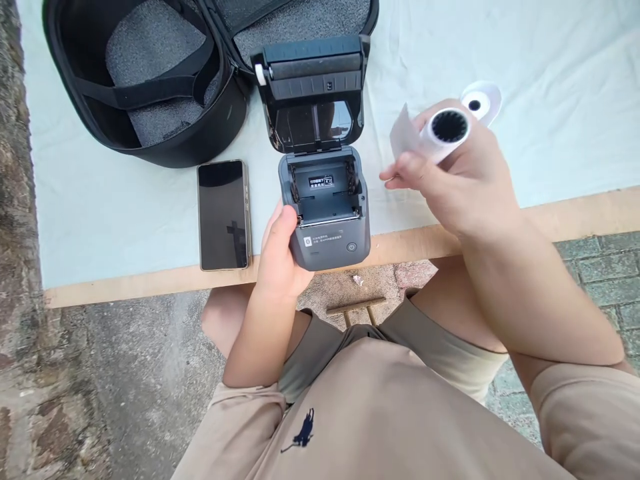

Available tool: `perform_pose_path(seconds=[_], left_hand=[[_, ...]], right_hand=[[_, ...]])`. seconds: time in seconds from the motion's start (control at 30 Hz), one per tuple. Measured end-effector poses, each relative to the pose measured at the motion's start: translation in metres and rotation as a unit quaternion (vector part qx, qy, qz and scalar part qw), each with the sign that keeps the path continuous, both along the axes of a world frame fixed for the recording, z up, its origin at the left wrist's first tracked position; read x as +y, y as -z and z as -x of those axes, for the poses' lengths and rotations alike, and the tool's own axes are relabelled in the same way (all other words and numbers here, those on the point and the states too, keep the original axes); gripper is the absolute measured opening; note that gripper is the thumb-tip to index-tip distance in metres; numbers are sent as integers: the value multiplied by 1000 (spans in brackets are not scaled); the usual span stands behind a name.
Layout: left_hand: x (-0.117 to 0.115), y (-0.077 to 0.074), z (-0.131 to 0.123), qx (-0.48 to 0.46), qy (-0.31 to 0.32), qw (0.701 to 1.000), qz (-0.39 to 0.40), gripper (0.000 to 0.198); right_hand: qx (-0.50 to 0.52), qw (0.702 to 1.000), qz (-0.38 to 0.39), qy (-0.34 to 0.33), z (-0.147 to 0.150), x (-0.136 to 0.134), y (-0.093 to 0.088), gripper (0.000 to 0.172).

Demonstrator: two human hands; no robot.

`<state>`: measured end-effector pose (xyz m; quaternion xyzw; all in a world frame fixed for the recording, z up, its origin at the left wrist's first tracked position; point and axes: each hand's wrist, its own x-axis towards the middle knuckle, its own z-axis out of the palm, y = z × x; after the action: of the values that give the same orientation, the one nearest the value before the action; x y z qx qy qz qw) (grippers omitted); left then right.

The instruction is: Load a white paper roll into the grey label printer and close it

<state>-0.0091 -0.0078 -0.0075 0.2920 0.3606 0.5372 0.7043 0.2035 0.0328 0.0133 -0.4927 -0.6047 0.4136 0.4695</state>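
My left hand (pixel 283 250) grips the lower left side of a dark grey label printer (pixel 330 243), held at the table's front edge. The printer's lid (pixel 315 93) stands raised, and its paper bay shows no roll inside. To the right, my right hand (pixel 450 173) is closed around a white paper roll (pixel 435 147) with a dark hollow core, its loose end sticking out to the left. Just behind that hand lies a second white roll (pixel 483 100), partly hidden by it.
A black zip case (pixel 220 127) with grey foam and straps lies unzipped at the back left. A smartphone (pixel 223 217) rests screen up left of the printer. Pale cloth (pixel 560 120) covers the table, whose wooden front edge (pixel 125 287) is bare. A stone wall (pixel 20 333) borders the left.
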Motion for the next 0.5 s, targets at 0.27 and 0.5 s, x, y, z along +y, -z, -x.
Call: perform_pose_path(seconds=[0.27,0.5], left_hand=[[1,5,1,-13,9,1000,-7,40],[-1,-4,0,-37,8,999,6,38]], right_hand=[[-278,961,17,-5,-2,3,4,41],[-222,958,-178,45,-22,-3,-16,44]])
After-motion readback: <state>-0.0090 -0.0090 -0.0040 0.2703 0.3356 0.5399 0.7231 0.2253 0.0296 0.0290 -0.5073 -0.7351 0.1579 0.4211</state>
